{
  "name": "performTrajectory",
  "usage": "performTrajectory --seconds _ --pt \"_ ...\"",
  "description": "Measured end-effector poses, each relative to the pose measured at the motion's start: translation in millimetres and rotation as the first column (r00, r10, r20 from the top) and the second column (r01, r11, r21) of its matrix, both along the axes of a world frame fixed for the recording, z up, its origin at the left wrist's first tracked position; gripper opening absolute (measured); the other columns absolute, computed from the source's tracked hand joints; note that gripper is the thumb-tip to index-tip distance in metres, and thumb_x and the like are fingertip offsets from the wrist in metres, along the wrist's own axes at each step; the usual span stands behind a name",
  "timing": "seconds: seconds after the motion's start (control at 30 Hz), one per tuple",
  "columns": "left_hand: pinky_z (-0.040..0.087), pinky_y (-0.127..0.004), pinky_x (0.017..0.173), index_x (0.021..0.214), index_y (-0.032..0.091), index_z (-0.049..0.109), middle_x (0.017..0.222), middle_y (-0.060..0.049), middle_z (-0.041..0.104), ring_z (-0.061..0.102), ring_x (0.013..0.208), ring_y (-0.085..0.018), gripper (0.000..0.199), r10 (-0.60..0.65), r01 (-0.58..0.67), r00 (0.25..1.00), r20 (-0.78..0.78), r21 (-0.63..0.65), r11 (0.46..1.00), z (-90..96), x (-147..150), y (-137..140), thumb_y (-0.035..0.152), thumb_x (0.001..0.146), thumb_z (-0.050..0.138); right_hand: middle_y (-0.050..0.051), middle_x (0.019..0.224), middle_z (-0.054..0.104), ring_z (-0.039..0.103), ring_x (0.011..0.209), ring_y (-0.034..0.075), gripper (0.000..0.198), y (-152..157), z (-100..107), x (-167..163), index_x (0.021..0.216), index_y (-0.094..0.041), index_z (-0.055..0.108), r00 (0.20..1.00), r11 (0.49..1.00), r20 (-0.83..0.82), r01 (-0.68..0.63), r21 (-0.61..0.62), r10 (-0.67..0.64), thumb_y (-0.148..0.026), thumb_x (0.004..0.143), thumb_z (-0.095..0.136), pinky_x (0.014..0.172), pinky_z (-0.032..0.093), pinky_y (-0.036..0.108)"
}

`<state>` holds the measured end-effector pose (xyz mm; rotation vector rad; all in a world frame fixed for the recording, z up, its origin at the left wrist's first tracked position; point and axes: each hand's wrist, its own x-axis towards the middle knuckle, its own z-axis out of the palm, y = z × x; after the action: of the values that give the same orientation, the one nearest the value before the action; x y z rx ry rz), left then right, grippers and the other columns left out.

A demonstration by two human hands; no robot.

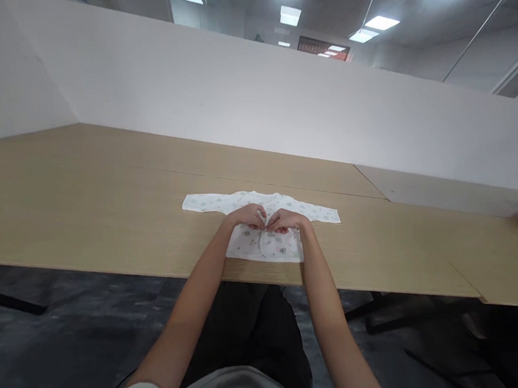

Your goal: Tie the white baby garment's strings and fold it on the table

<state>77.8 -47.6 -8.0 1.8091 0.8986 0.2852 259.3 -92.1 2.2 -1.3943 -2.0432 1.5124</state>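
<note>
Head view showed a printed white infant top [279, 246] spread face-up on the wooden tabletop [108, 198], its long sleeves reaching out to either side and its hem lying just beside the near edge; the cloth looked thin, soft and very light, probably a cotton knit, so it would likely crease and slide at a slight tug rather than break; it offered no stiffness of its own, and the surest hold seemed to be a thumb-and-finger pinch on the two edges of the front opening, with the sleeve ends or the hem corners better suited to lifting or straightening it.

The left hand [250, 216] and the right hand [284, 219] met over that opening, fingers curled and nearly closed, tips close together; each appeared to pinch a bit of the fabric, though whether a fastening lay between them was too small to tell; both forearms reached forward over the table edge, the left slanting inward, the right rising more steeply, with wrists bent so that the fingers faced each other.
</note>
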Motion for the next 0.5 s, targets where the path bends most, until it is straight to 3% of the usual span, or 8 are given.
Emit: performTrajectory --seconds 0.17,0.5 --pt "0.038 -0.02 0.045 0.082 0.019 0.057 0.057 0.004 0.062 0.056 0.048 -0.012 0.035 0.034 -0.033 0.999 -0.02 0.071 0.997 4.1 1.7 -4.0 0.015 0.05 0.073 -0.006 0.039 0.043 0.031 0.036 0.005 0.017 3.4 -2.9 0.0 0.071 -0.013 0.071 0.999 0.996 0.035 -0.019 0.091 0.016 -0.026 0.061 0.068 0.039 0.025 0.019" --pt "0.04 -0.021 0.052 0.075 0.019 0.058 0.063 0.003 0.062 0.059 0.061 -0.015 0.029 -0.002 -0.001 1.0 0.028 0.109 0.994 6.5 -1.1 -6.0 0.018 0.049 0.072 -0.004 0.044 0.049 0.041 0.039 0.007 0.018 3.7 -5.6 0.2 0.068 -0.014 0.067 0.996 0.993 0.061 0.056 0.102 -0.062 -0.03 0.062 0.071 0.04 0.033 0.019"
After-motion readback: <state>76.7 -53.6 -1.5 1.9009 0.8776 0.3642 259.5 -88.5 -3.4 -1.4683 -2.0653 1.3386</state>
